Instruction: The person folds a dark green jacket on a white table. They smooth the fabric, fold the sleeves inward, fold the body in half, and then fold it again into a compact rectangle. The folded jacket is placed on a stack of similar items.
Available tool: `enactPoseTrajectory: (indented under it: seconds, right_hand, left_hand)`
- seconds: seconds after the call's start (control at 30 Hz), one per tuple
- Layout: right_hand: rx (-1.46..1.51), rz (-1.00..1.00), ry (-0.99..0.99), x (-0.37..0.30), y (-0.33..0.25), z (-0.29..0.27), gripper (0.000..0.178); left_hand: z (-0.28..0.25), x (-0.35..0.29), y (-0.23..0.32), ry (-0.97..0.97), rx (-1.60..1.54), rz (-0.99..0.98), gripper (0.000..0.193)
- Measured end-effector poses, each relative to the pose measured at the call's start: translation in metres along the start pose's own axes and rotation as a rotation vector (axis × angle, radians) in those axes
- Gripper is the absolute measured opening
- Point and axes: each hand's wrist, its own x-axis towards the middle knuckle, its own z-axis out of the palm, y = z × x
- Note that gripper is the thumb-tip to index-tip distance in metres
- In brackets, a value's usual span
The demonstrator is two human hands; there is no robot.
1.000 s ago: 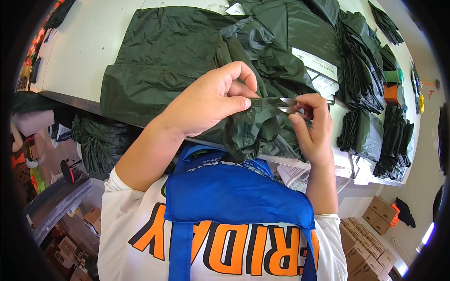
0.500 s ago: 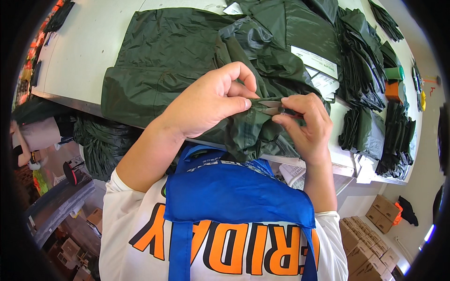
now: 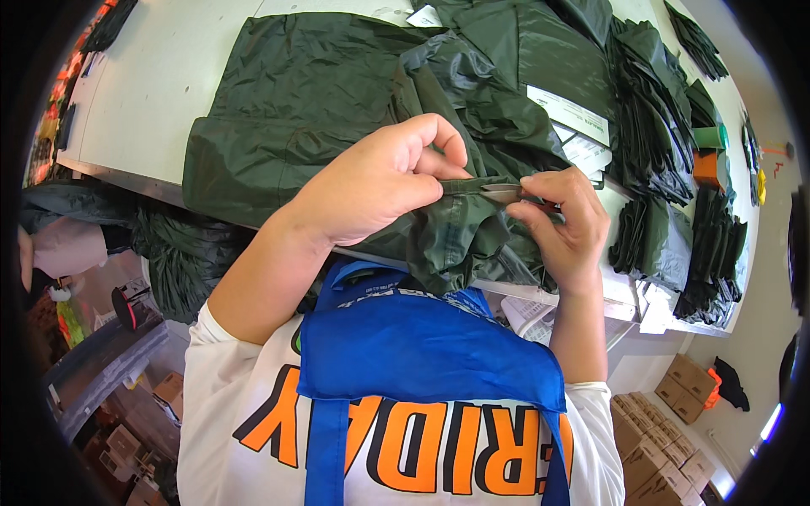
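A dark green garment of thin, shiny fabric lies spread and bunched on the table in front of me. My left hand pinches a stitched edge of it between thumb and forefinger. Small thread snips sit in my right hand, gripped by thumb and fingers. Their silver blades look almost together and point left along the seam, a short way from my left fingertips. The handle is mostly hidden in my fingers. Part of the garment hangs in folds over the table's near edge.
Stacks of folded dark green garments stand on the right of the white table. White printed cards lie on fabric nearby. An orange box and green roll are farther right. Cardboard boxes sit below right; another person's arm shows far left.
The snips have drawn slightly right, away from my left fingertips, and their blades have come closer together. My left hand keeps its pinch on the seam, almost in place.
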Motion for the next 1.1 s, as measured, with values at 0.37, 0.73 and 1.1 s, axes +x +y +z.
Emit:
enactPoseTrajectory:
  seconds: [0.37, 0.73, 1.1]
  right_hand:
    - [-0.105, -0.118, -0.127, 0.014, -0.009, -0.006, 0.027]
    - [0.367, 0.291, 0.027, -0.008, -0.009, 0.013, 0.028]
    - [-0.223, 0.749, 0.593, -0.089, 0.212, -0.060, 0.019]
  left_hand:
    - [0.005, 0.001, 0.006, 0.016, 0.143, -0.037, 0.026]
    - [0.005, 0.007, 0.003, 0.014, 0.123, -0.031, 0.027]
    - [-0.004, 0.010, -0.005, 0.084, 0.278, 0.056, 0.029]
